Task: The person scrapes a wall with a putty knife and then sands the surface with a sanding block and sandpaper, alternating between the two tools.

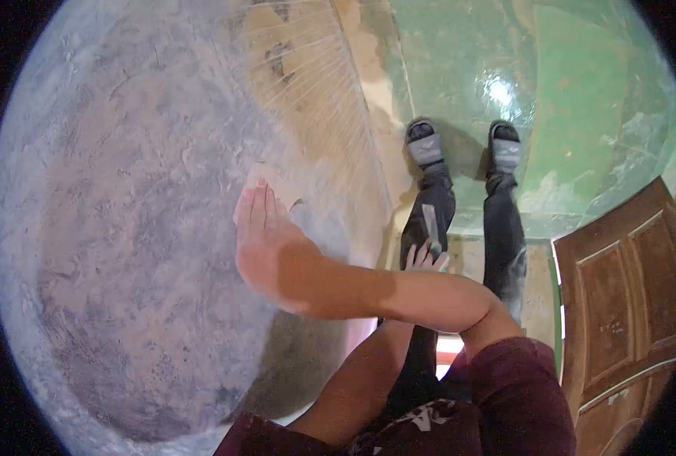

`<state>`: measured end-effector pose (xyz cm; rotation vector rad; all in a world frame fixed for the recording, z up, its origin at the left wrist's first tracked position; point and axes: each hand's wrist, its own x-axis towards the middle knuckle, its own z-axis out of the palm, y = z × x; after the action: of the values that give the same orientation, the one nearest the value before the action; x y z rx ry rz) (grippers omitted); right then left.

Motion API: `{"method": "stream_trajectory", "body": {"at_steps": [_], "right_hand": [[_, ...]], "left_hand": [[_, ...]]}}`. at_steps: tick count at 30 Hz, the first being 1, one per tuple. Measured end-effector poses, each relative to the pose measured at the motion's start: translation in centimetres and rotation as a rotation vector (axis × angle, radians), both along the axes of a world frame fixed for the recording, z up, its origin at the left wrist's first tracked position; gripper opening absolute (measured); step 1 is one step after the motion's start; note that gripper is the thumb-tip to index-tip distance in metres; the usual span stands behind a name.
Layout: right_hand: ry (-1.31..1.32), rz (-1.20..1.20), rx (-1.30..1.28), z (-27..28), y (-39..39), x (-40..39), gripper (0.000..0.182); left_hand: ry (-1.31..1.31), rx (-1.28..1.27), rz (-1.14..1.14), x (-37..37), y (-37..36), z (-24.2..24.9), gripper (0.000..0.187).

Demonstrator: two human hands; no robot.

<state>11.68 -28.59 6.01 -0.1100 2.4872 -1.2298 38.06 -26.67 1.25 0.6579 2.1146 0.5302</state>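
Note:
My right hand (262, 216) reaches across to the left and lies flat, fingers together, on a pale sheet that looks like sandpaper (286, 190). It presses the sheet against a large, mottled grey plastered wall (140, 228). Lower down and to the right, partly behind my right forearm, my left hand (425, 260) is closed around a putty knife (429, 220) with a grey blade and what looks like a green handle. The blade points away from me, in front of my dark trouser leg. Most of the handle is hidden by the fingers.
Bare tan wall with pale streaks (307, 68) borders the grey plaster. My feet in grey-strapped sandals (426, 148) stand on a shiny green floor (460, 53). A brown panelled wooden door (619, 296) is at the right. Bright light shows low between my arms.

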Motion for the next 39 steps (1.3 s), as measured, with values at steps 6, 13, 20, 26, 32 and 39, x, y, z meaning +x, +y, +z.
{"method": "stream_trajectory", "body": {"at_steps": [6,13,20,26,32,39], "right_hand": [[-0.375,0.307,-0.461,-1.7,6.5,-3.3,0.064],[-0.063,-0.256,-0.196,-2.4,2.7,-0.4,0.058],[-0.388,0.422,-0.314,-1.1,8.5,-3.4,0.059],[0.196,-0.322,-0.021,0.6,-1.1,1.4,0.058],[-0.110,-0.021,-0.153,-0.4,1.5,-0.9,0.061],[-0.419,0.435,-0.522,-4.6,9.7,-5.2,0.063]], "left_hand": [[-0.369,-0.179,0.344,-0.6,0.3,1.9,0.034],[-0.958,0.211,0.816,8.6,-4.8,-3.4,0.035],[-0.172,0.042,0.292,2.3,-1.2,-0.2,0.031],[-0.197,-0.169,0.093,-2.1,1.3,1.7,0.032],[0.079,0.158,0.085,0.0,-0.1,0.0,0.044],[-0.155,-0.165,0.001,-0.7,0.5,0.8,0.037]]}}
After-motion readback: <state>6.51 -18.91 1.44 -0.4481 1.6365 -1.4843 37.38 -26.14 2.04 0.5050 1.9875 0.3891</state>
